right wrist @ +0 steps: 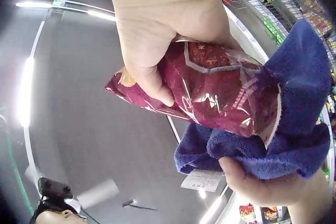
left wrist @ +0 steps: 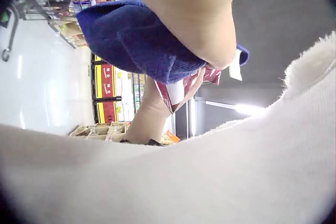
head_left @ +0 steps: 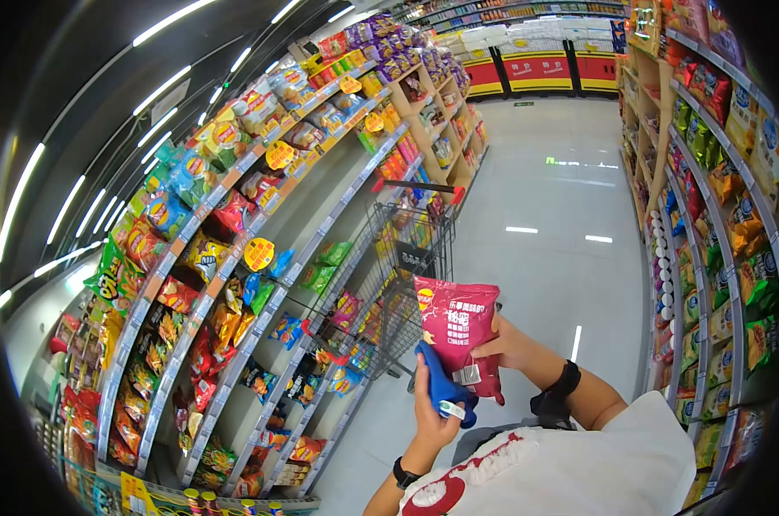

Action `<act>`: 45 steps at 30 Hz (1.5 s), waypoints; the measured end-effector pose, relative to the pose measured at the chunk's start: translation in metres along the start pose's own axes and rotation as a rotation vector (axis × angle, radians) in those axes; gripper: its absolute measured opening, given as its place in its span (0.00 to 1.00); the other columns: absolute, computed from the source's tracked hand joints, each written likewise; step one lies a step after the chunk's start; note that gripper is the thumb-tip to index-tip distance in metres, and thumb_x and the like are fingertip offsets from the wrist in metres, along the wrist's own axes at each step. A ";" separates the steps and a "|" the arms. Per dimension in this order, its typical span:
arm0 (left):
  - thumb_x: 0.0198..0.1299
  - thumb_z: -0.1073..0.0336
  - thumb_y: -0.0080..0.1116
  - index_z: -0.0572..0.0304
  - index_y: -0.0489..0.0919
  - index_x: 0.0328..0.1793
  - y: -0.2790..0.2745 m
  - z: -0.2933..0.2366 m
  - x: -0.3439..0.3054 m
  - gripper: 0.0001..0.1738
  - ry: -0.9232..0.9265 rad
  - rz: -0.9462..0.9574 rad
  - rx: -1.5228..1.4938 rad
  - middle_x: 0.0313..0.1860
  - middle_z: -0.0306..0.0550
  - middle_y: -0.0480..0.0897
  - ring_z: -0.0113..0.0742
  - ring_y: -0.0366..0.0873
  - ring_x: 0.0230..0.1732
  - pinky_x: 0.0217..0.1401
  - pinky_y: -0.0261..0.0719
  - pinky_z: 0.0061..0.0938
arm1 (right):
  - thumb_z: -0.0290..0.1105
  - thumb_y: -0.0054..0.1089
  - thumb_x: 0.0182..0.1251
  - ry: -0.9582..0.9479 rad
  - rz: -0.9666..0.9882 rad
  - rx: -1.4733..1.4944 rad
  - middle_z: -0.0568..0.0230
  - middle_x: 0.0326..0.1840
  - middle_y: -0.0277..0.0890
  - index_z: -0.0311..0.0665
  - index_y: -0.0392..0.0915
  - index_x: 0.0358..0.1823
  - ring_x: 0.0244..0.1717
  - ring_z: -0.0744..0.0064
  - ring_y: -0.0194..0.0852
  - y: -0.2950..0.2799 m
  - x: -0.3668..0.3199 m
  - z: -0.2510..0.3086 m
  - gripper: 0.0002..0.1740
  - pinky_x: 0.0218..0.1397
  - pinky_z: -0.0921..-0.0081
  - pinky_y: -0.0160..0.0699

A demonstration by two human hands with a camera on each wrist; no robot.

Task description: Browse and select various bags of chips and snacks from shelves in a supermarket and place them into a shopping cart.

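Observation:
A dark red bag of chips [head_left: 458, 331] stands upright before the person's body in the head view, its printed back facing up. My right hand [head_left: 503, 346] grips the bag by its right side, thumb across the back. In the right wrist view the bag [right wrist: 220, 90] shows its glossy face. My left hand [head_left: 432, 419] holds a blue cloth [head_left: 441, 378] with a white label, pressed against the bag's lower left edge. The left wrist view shows the cloth [left wrist: 136, 40] draped under the hand, with a sliver of the red bag beyond it.
A wire shopping cart [head_left: 407, 258] with a red-ended handle stands ahead, beside the left snack shelves [head_left: 260, 215]. More snack shelves [head_left: 716, 198] line the right side. The shiny aisle floor [head_left: 553, 198] runs to red and yellow promotion bins [head_left: 536, 73] at the far end.

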State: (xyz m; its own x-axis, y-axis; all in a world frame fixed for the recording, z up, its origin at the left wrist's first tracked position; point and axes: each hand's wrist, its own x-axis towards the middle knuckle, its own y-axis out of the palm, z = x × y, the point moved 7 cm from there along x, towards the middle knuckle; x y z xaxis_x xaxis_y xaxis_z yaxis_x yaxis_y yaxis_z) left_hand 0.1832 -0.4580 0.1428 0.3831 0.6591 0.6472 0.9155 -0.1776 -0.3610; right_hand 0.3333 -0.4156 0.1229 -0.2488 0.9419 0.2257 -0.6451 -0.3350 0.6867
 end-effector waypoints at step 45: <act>0.67 0.40 0.30 0.65 0.58 0.67 -0.021 0.091 0.023 0.36 -0.693 -0.280 -0.885 0.65 0.55 0.66 0.46 0.64 0.65 0.68 0.60 0.39 | 0.16 0.66 0.41 0.039 -0.243 -0.292 0.64 0.55 0.67 0.37 0.54 0.66 0.56 0.71 0.66 -0.007 -0.024 0.000 0.47 0.60 0.72 0.65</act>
State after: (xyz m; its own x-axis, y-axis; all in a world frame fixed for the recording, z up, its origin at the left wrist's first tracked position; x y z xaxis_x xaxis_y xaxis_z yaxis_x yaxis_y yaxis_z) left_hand 0.1610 -0.3727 0.1040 0.2542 0.9668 0.0246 0.8285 -0.2308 0.5101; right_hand 0.3441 -0.4354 0.1125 -0.0874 0.9949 0.0501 -0.8661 -0.1008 0.4897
